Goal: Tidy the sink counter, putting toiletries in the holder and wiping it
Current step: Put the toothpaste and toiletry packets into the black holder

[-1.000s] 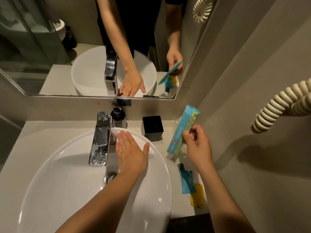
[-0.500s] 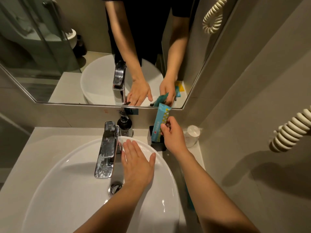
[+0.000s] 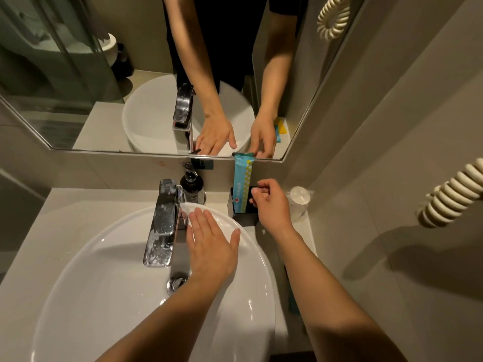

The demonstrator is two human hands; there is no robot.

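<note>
One teal packet [image 3: 242, 182] stands upright in the black holder [image 3: 241, 214]

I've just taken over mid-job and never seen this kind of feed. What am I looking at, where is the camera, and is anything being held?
One view, from a camera on a person's head, looking down at a bathroom sink; the mirror repeats the scene. The left hand lies flat on the white basin beside the tap. The right hand is at the black holder, where a blue toothpaste packet stands upright; its fingers look just off it. A soap bottle and wrapped cup stand on the counter.
</note>
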